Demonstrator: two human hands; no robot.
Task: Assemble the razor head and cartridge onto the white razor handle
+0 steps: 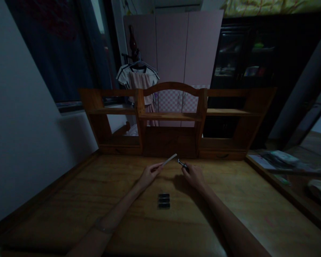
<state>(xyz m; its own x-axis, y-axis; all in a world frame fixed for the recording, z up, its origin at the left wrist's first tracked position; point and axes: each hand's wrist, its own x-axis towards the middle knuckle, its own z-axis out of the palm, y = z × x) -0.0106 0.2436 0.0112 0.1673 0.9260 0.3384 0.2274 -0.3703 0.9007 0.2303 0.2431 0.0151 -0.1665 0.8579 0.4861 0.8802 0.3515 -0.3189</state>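
Note:
My left hand (149, 174) pinches a thin pale strip, like a nail file (169, 159), which slants up to the right. My right hand (193, 175) is closed round a small shiny metal tool (182, 164), possibly a nail clipper, whose tip points toward the strip. The two tips sit close together above the wooden desk (243, 200). A small dark case (164, 200) with several slots lies flat on the desk just in front of both hands.
A wooden shelf unit (171, 121) stands along the back of the desk. A white wall (18, 135) borders the left. Papers and clutter (280, 159) lie at the right. Clothes on a hanger (137, 80) and a pink wardrobe (182, 53) stand behind.

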